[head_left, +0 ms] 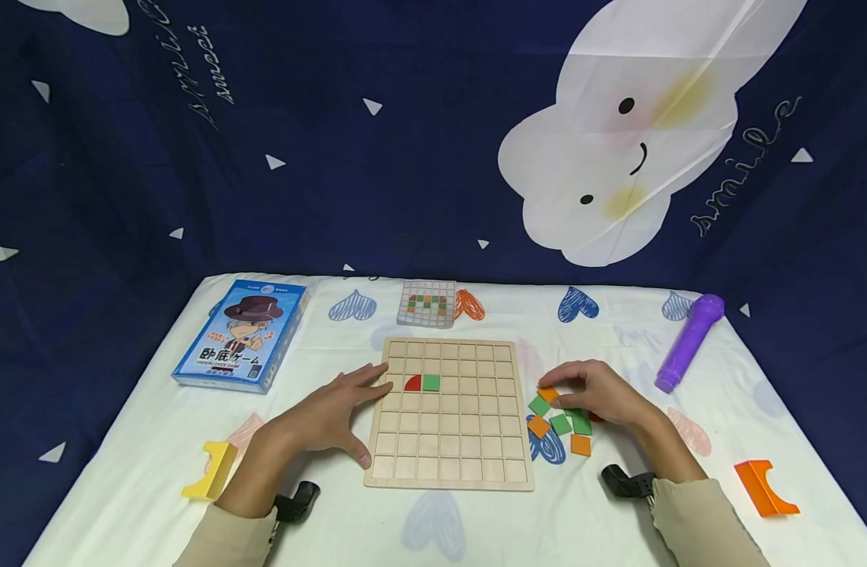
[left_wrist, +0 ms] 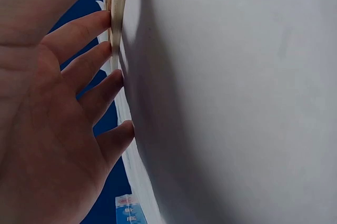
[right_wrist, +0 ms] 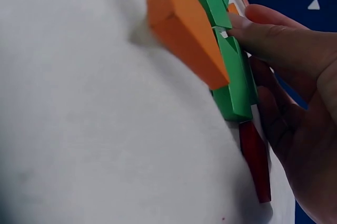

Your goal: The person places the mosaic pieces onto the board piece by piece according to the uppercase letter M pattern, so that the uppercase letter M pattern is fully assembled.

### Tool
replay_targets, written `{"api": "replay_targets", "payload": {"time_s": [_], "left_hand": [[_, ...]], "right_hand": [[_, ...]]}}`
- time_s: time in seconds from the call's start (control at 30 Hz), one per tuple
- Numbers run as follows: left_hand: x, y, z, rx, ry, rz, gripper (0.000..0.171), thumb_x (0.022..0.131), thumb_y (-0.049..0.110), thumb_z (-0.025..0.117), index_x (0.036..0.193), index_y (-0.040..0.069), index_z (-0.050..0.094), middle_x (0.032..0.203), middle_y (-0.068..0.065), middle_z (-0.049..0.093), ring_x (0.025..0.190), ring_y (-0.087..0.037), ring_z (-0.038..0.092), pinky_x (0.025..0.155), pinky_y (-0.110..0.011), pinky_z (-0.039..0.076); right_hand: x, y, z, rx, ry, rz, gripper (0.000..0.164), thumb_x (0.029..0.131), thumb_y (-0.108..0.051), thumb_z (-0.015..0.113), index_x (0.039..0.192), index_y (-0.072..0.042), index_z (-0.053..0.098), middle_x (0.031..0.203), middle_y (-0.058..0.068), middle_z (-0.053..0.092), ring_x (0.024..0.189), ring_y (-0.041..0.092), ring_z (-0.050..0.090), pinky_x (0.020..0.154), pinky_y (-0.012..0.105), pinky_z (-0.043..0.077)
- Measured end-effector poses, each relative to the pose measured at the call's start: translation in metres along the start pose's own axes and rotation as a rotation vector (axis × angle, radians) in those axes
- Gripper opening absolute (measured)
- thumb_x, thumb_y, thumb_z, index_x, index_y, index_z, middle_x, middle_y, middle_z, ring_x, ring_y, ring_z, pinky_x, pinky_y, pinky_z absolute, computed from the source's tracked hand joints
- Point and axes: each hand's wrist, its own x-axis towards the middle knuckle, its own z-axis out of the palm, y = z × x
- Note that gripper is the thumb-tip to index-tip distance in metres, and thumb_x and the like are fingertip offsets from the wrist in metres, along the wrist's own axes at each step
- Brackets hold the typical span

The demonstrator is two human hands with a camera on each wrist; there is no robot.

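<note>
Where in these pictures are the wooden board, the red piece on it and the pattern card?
Wooden board (head_left: 450, 424), head view: a bare square near its middle.
Red piece (head_left: 414, 384), head view: middle of its top.
Pattern card (head_left: 427, 304), head view: middle of its printed face.

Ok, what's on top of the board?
On the board, a red piece and a green square, side by side. The left hand covers bits of the left edge; what's beneath is hidden.

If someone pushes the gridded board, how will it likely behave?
The gridded board looks wooden, so probably stiff. Lying flat and broad on the cloth, it should slide rather than tip. The red piece and green square sit in its cells, so would likely travel along.
</note>
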Motion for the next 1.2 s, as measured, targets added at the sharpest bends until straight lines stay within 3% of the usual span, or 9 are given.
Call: {"api": "replay_targets", "payload": {"time_s": [0.23,0.53,0.77,1.2], "left_hand": [[0.000,0.001,-0.001,0.002,0.000,-0.006,0.115,0.052,0.043,0.098,0.150,0.009,0.051,0.171,-0.009,0.027,0.159,-0.039,0.021,0.127,-0.063,0.022],[0.000,0.001,-0.001,-0.009,-0.002,0.000,0.114,0.052,0.043,0.098,0.151,0.009,0.051,0.170,-0.009,0.028,0.159,-0.039,0.021,0.126,-0.065,0.022],[0.001,0.000,-0.001,-0.012,-0.004,0.005,0.114,0.053,0.044,0.097,0.151,0.009,0.050,0.171,-0.009,0.027,0.159,-0.039,0.021,0.126,-0.065,0.023],[0.000,-0.001,-0.001,-0.012,-0.006,0.003,0.115,0.052,0.044,0.097,0.151,0.009,0.050,0.171,-0.008,0.027,0.159,-0.039,0.021,0.126,-0.066,0.023]], "right_hand": [[0.002,0.003,0.002,-0.018,0.028,0.001,0.026,0.085,-0.014,0.081,0.111,-0.017,0.079,0.114,0.005,0.078,0.102,-0.002,0.064,0.090,0.011,0.050],[0.007,-0.001,-0.003,0.009,0.054,0.027,0.022,0.085,-0.015,0.081,0.107,-0.017,0.080,0.112,0.006,0.078,0.091,0.001,0.068,0.082,0.016,0.056],[0.011,-0.011,-0.007,-0.041,0.112,-0.045,0.021,0.085,-0.006,0.080,0.105,-0.013,0.080,0.113,0.009,0.077,0.097,-0.001,0.069,0.084,0.015,0.058],[0.019,-0.021,0.000,-0.028,0.128,-0.061,0.024,0.085,-0.011,0.081,0.109,-0.011,0.080,0.115,0.009,0.075,0.101,0.005,0.068,0.084,0.015,0.058]]}}
